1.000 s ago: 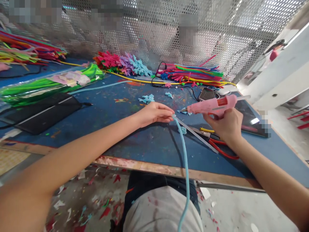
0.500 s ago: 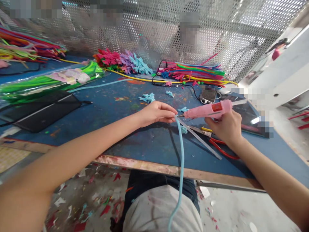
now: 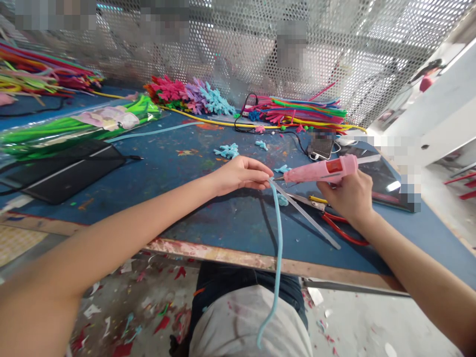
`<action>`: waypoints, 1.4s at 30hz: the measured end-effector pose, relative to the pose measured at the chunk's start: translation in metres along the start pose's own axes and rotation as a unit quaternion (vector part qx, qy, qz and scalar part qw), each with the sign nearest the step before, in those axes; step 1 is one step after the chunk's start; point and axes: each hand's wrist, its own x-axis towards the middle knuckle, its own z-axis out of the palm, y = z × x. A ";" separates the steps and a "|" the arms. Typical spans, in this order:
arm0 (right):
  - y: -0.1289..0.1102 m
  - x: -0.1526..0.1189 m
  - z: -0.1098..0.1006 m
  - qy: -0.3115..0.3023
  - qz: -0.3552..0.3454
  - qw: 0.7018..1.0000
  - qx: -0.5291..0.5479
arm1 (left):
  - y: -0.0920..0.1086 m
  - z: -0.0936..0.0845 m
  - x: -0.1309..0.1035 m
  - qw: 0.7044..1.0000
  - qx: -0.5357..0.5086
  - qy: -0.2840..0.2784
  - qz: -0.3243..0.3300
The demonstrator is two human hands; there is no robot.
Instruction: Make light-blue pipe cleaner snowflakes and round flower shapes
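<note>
Between the fingertips of my left hand point(image 3: 247, 174) is the top end of a light blue pipe cleaner point(image 3: 278, 243), which droops over the table edge toward my lap. A translucent stick point(image 3: 310, 220) slants down to the right from the same fingertips. My right hand point(image 3: 347, 196) is wrapped round a pink glue gun point(image 3: 316, 171), its nozzle pointing left, close to the pinched end; whether they touch I cannot tell. A whitish stick protrudes from the gun's back. Under the right hand lie red-handled scissors point(image 3: 344, 232), partly covered. Short blue pipe-cleaner pieces point(image 3: 226, 150) lie beyond my left hand.
A bag of green pipe cleaners point(image 3: 74, 124) and a black case point(image 3: 70, 171) lie left on the blue table point(image 3: 219, 220). Bundled pipe cleaners point(image 3: 305, 110) and branched pieces point(image 3: 193, 95) sit along the perforated metal screen point(image 3: 238, 54). A dark tablet-like panel point(image 3: 386, 183) is at right.
Both hands stay almost in place, with the glue gun still at the left fingertips. The translucent stick's free end has dipped slightly, and the pipe cleaner's hanging end has swung a little.
</note>
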 end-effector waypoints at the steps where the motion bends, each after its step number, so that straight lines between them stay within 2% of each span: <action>1: 0.000 0.000 0.000 -0.002 0.001 1.000 0.001 | 0.000 0.000 0.000 1.000 -0.002 -0.001 0.002; 9: 0.004 -0.003 0.002 -0.042 0.030 0.999 0.004 | 0.000 0.000 0.000 1.000 -0.007 -0.006 0.004; 29: 0.005 -0.002 0.001 -0.033 0.029 0.999 -0.014 | 0.001 0.000 -0.001 1.000 -0.002 -0.008 0.000; 37: 0.004 -0.001 -0.001 -0.019 0.070 0.997 -0.018 | 0.001 0.001 0.000 1.000 -0.018 0.013 0.008; 42: 0.006 0.003 -0.004 0.007 0.129 0.992 0.008 | 0.000 -0.001 0.000 0.999 -0.008 0.027 0.014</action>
